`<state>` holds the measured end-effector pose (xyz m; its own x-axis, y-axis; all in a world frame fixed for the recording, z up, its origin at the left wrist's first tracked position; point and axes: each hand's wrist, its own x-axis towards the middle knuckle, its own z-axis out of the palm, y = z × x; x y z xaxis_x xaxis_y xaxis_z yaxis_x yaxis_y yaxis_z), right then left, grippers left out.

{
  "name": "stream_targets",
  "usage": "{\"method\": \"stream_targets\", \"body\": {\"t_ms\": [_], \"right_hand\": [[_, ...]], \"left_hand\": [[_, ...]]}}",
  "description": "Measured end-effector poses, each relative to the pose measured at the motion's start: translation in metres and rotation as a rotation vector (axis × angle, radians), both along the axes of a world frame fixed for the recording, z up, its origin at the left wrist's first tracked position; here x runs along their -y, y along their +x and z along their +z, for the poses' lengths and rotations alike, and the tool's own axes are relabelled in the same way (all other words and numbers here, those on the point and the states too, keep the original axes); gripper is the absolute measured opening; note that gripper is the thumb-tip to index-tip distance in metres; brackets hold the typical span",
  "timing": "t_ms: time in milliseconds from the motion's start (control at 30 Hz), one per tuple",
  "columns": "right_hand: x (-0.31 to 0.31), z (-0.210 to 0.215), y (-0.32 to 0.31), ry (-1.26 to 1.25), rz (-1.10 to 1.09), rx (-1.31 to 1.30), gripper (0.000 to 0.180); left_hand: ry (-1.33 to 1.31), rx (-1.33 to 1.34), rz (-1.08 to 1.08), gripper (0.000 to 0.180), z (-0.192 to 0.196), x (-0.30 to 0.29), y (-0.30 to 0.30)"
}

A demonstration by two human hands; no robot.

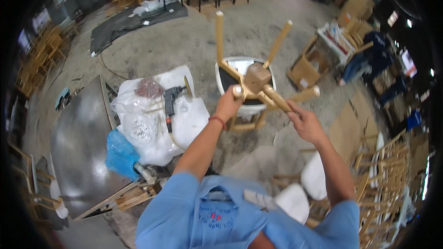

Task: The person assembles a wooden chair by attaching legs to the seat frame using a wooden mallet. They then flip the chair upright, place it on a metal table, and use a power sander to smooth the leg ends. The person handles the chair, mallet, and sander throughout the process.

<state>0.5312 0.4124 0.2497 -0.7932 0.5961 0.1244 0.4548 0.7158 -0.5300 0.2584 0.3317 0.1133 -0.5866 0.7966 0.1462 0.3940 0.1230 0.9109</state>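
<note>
An upturned chair frame with golden-brown wooden legs [220, 39] stands in front of me, its legs pointing up and outward. Below the frame shows a round black seat underside with a white rim [273, 80]. My left hand [229, 104] is closed around the near left leg. In my right hand [302, 121] is the handle of a wooden mallet. The blocky mallet head [257, 77] is over the middle of the frame, where the legs meet; whether it touches the wood I cannot tell. More wooden framework [247, 125] shows beneath the seat.
To my left, a white foam-covered surface [196, 115] holds a power screwdriver [170, 102], clear bags of small parts [139, 127] and a blue plastic bag [120, 153]. Beside it lies a dark metal sheet [83, 143]. Cardboard boxes [308, 67] and stacked chair frames [383, 170] are on the right.
</note>
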Motion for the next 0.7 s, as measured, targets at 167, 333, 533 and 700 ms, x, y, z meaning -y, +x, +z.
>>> {"method": "stream_targets", "body": {"t_ms": [167,333,533,700], "right_hand": [[0.043,0.131,-0.036,-0.273,-0.181,-0.609,0.052],[0.043,0.034,-0.02,-0.048,-0.106,-0.728,0.053],[0.012,-0.014,0.012,-0.439,-0.228,-0.097,0.048],[0.082,-0.028,-0.001,-0.629,-0.056,-0.307,0.054]], "left_hand": [[-0.032,0.011,0.063,0.044,-0.002,0.01,-0.006],[-0.039,-0.009,0.038,0.044,0.003,0.008,0.001],[-0.054,0.048,0.072,0.054,-0.022,0.028,-0.001],[0.372,0.755,-0.178,0.055,-0.037,0.092,0.044]]}}
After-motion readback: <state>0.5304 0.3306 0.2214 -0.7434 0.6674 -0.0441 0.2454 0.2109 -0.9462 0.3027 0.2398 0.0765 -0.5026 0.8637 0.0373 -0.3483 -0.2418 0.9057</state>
